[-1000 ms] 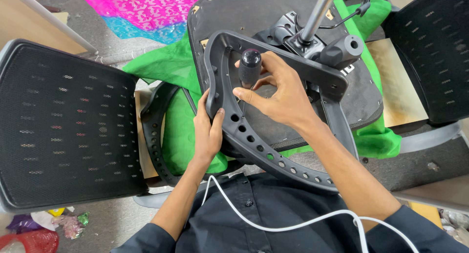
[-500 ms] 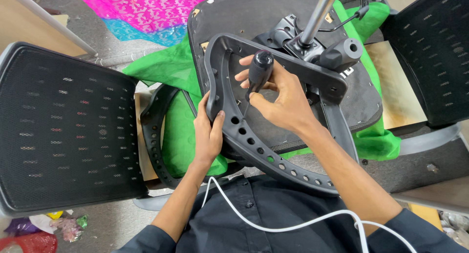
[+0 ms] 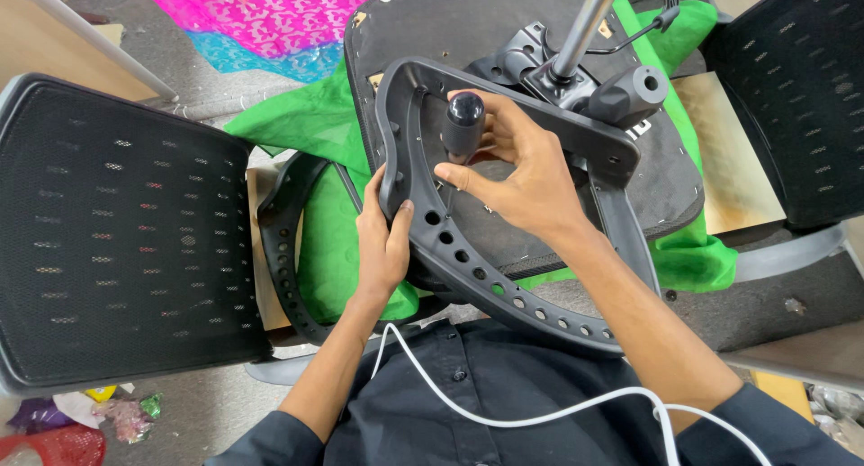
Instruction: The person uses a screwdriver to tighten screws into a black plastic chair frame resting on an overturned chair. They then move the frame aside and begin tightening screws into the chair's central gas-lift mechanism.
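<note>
A dark grey curved plastic armrest frame with a row of holes lies over an upturned office chair seat. My left hand grips the frame's left edge. My right hand holds a stubby black screwdriver handle upright inside the frame, fingers wrapped around it. The seat's underside shows a metal mechanism and a chrome gas-lift column. A second armrest frame lies to the left on green cloth.
A black mesh chair back lies at left, another at right. Pink and blue fabric lies at the top. A white cable runs across my dark shirt. Scraps of wrapping litter the floor at lower left.
My right hand has turned and shifted on the screwdriver handle, which now stands more upright with its rounded end showing. My left hand keeps the same hold on the frame.
</note>
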